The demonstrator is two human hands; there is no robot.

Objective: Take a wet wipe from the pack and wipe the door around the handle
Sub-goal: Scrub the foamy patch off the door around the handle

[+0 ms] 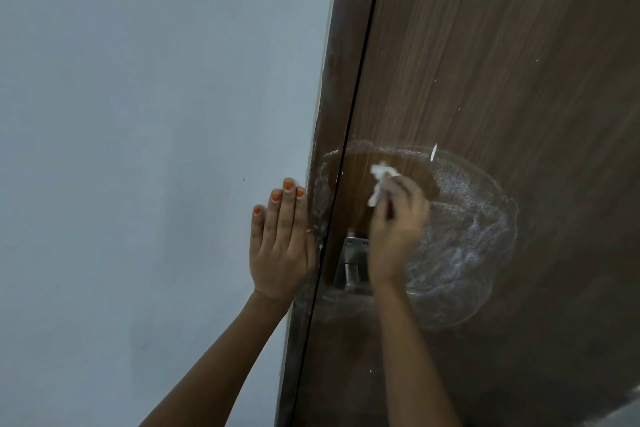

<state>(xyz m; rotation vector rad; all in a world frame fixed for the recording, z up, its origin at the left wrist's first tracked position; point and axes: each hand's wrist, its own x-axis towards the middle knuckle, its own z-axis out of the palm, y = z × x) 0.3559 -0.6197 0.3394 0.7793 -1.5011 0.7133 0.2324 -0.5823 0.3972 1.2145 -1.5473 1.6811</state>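
One wet wipe (380, 180) shows, white and crumpled into a small wad, bunched in the fingers of the right hand (396, 232) and pressed against the brown wood-grain door (485, 80) just above the metal handle plate (353, 265). The wad's long axis runs roughly up and down the door, leaning a little to the left at its top, and its free end pokes out above the knuckles toward the upper left. The right hand is closed around the wipe; it is somewhat blurred, so exactly which fingers pinch it is hard to tell.

The left hand (282, 246) lies flat and open, fingers together and pointing up, palm on the pale wall (138, 114) right beside the dark door frame (325, 149). Its four visible nails are painted orange. Nothing is in it.

One handle plate is visible, silver-grey, with two small screws near its top edge; the right wrist covers part of it. Around the plate and the hand, a broad ring of whitish, foamy smear (467, 225) covers the door, with a cleaner, darker patch inside it near the wipe.
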